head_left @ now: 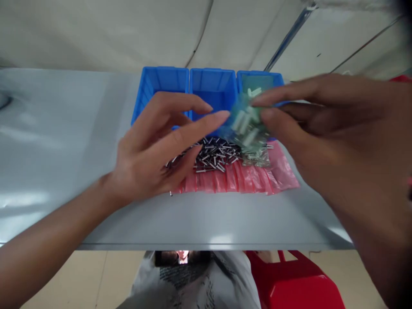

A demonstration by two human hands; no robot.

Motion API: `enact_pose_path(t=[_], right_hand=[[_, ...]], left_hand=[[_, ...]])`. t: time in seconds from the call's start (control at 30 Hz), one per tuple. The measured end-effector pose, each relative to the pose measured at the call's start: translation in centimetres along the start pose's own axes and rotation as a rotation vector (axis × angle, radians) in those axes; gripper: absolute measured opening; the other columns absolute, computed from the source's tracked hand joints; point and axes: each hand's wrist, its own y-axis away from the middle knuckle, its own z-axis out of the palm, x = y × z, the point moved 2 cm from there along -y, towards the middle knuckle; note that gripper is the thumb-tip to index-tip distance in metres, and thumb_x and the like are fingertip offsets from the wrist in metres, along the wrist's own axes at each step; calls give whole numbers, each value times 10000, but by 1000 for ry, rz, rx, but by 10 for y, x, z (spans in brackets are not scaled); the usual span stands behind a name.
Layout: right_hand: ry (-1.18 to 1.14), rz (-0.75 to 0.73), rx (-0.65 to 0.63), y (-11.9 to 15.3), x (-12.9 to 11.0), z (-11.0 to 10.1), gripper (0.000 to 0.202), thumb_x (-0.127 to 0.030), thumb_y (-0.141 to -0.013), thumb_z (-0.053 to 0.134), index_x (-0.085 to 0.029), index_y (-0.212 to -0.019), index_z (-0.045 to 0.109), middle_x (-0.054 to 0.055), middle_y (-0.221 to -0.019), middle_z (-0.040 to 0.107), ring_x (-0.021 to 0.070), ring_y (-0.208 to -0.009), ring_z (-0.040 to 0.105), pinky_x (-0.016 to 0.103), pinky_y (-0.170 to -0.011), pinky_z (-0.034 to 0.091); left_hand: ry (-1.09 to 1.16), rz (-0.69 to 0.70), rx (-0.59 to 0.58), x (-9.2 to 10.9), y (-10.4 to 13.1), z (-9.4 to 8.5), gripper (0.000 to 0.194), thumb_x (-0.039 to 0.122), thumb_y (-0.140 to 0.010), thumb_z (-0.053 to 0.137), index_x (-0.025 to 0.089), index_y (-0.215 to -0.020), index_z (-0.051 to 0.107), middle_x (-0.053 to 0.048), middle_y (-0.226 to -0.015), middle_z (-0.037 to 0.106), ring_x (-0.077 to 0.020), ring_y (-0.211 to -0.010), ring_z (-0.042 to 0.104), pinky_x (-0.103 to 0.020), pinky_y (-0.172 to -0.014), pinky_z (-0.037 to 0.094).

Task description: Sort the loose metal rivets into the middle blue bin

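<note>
Lap: At the near side we see printed cloth point(196, 289), with a phone point(167, 259) on it, its screen lit.
Red seat: We find the red seat point(302, 283) to the right of the lap, below table level.
Table: We locate the near edge of the grey table point(199, 223) just beyond the lap.
Pink bags: We observe the pink bags point(247, 178) side by side in an overlapping row; the rightmost lies skewed.
Pin pile: We note a loose pile of metal pins point(215, 154) at the far side of the row, partly hidden by the left hand point(144, 159).
Left hand: We see its fingers parted and bent, with nothing visible between them, over the left part of the pile.
Right hand: We see the thumb and forefinger of the right hand point(337, 124) pinching the clear bag point(240, 134) at its right side.
Clear bag: We place it above the right part of the pile, with white pieces point(250, 136) inside.
Key relation: We read the bag as directly right of the left fingertips; contact there we cannot tell. Its long axis seems to run near to far, but blur hides the outline. The right hand is nearer, already gripping.
Blue bins: We count three blue bins point(212, 76) abreast beyond the hands.
Backdrop: We see a pale surface point(128, 34) farthest away.
</note>
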Motion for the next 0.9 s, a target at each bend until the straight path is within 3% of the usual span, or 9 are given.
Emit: enact_pose_path(t=[0.1,0.2,0.3,0.37,0.5,0.57,0.63,0.77,0.9], right_hand=[[-140,117,-80,-22,-13,29,107,-230,-1012,806,-277,-1070,882,-53,-899,835,190,-803,823,361,-792,719],[-400,73,-131,-23,-12,43,56,-270,-1017,824,-276,-1039,876,-30,-911,833,226,-868,832,388,-780,741],[-336,-119,-93,-15,-1,44,121,-311,-1036,812,-318,-1144,864,13,-1182,794,223,-1121,784,378,-872,742],[-202,-314,-89,-10,4,41,293,-259,-1042,794,-352,-1319,817,16,-1278,759,194,-1151,764,361,-897,731],[-19,-606,-82,-2,5,38,392,-37,-1008,742,-269,-1316,810,-24,-1045,846,122,-925,803,279,-825,693],[-18,-566,-32,1,6,37,288,-44,-1010,750,-256,-1182,840,-49,-942,849,96,-810,779,251,-734,666],[-127,-382,11,2,10,37,225,-95,-1037,750,-278,-1126,848,-63,-937,852,86,-717,731,266,-680,661],[-530,-74,87,2,18,41,139,-176,-1004,830,-259,-1107,874,-32,-878,847,131,-680,751,309,-689,722],[-648,-44,-25,2,17,47,241,-110,-1016,777,-264,-1182,861,-39,-980,875,166,-830,846,351,-817,784]], left_hand=[[-113,60,20,3,0,-3,755,108,-871,924,433,-1512,691,-10,-1386,775,-219,-1082,809,-297,-784,698],[-259,35,107,4,1,-10,551,109,-971,831,366,-1452,750,-9,-1344,808,-190,-1075,799,-297,-873,694],[-320,-40,141,-3,1,-15,414,118,-1043,751,330,-1396,789,7,-1238,828,-164,-1035,791,-310,-914,673],[-313,23,126,-8,1,-15,401,144,-1039,773,334,-1392,794,18,-1099,823,-157,-937,769,-321,-872,642],[-283,214,41,-14,0,-10,488,129,-1009,811,282,-1467,745,-11,-980,780,-160,-829,677,-347,-787,562],[-317,231,30,-14,0,-9,507,91,-998,805,228,-1480,729,-32,-996,779,-158,-825,667,-351,-783,558],[-371,262,51,-12,1,-8,517,45,-998,762,210,-1486,725,-62,-1095,798,-166,-892,707,-334,-782,590],[-339,256,17,-13,4,-3,533,81,-999,766,258,-1500,723,-140,-1448,751,-262,-1248,746,-309,-787,661],[-266,202,90,-11,3,-3,486,146,-962,880,329,-1402,783,-29,-1235,855,-204,-1065,807,-289,-779,666]])
